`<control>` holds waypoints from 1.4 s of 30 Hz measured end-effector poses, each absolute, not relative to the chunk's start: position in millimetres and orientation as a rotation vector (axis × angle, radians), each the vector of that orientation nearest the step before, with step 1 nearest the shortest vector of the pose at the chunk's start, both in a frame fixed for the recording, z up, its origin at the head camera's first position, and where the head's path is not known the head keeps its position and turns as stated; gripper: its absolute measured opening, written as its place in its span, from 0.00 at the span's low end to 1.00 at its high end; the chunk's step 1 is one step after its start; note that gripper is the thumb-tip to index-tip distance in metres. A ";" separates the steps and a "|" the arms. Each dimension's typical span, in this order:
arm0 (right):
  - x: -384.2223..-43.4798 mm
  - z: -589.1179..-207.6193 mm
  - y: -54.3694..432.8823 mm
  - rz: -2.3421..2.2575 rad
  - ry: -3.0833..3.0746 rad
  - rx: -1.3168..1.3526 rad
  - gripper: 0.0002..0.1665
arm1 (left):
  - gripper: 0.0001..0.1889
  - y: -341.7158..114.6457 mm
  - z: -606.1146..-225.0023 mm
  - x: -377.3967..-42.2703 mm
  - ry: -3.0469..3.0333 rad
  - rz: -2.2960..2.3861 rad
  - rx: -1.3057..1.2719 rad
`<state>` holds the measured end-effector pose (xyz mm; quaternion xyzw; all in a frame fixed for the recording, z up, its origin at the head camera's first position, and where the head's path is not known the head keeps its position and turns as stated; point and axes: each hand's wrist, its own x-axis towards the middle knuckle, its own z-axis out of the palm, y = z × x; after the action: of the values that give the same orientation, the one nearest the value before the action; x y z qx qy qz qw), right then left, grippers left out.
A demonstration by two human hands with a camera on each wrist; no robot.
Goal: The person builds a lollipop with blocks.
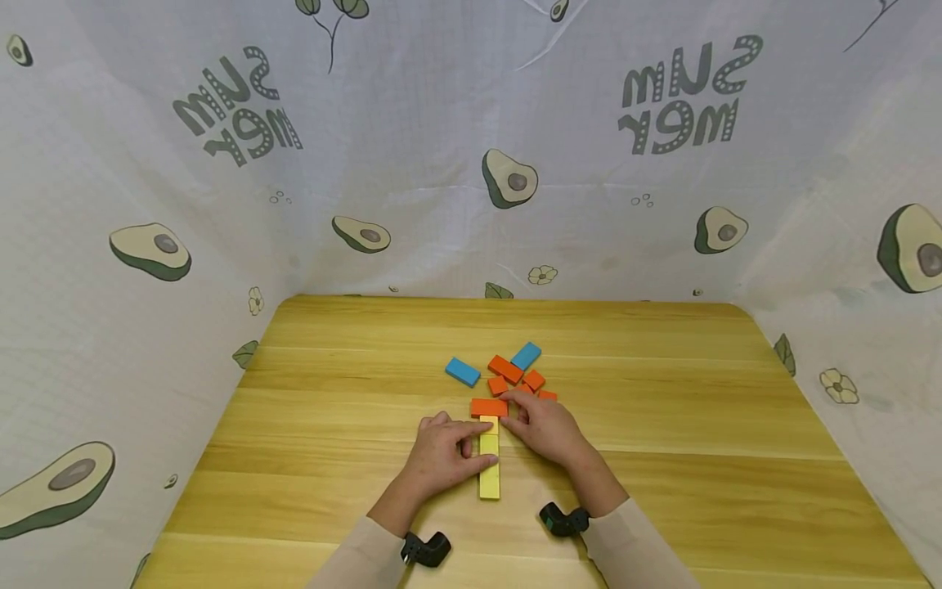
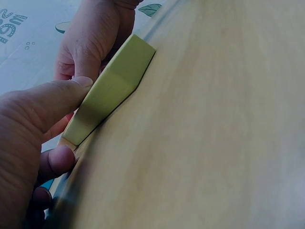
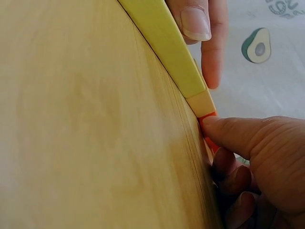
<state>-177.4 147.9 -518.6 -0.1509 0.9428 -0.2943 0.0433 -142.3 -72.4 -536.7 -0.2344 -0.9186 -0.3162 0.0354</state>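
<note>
1. The yellow block (image 1: 489, 484) lies on the wooden table; a pale block (image 3: 201, 103) meets its far end, then an orange bar (image 1: 486, 407) crosses beyond.
2. Left of the yellow block, the left hand (image 1: 445, 454) spreads thumb and forefinger, touching it and the pale block.
3. Right of its far end, the right hand (image 1: 546, 427) apparently pinches the orange bar, contact partly hidden.
4. Beyond lie blue blocks (image 1: 463, 372).

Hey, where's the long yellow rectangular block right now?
In the head view, the long yellow rectangular block lies just right of centre in the lower half, beside the left hand, its far end against the small pale yellow-orange block.
</note>
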 end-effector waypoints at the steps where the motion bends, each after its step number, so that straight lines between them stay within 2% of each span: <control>1: -177.4 -518.8 148.1 -0.895 2.886 -0.461 0.21 | 0.25 -72.3 -536.6 -142.4 -2.822 -0.972 -0.720; 17: -179.2 -514.1 152.5 -0.997 2.781 -0.408 0.26 | 0.25 -71.5 -537.2 -142.3 -2.784 -0.982 -0.731; 27: -180.0 -507.4 155.1 -1.081 2.707 -0.407 0.27 | 0.34 -70.8 -533.9 -144.9 -2.869 -0.976 -0.693; 31: -182.3 -506.3 158.4 -1.080 2.709 -0.421 0.25 | 0.37 -71.7 -533.0 -145.5 -2.902 -0.997 -0.687; 42: -203.6 -491.0 158.3 -0.980 2.839 -0.481 0.18 | 0.38 -71.6 -530.0 -146.7 -2.944 -1.023 -0.668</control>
<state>-203.6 158.3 -491.0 -0.1578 0.9322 -0.3219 0.0499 -146.7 -71.6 -530.0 -0.2096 -0.9234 -0.3208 -0.0230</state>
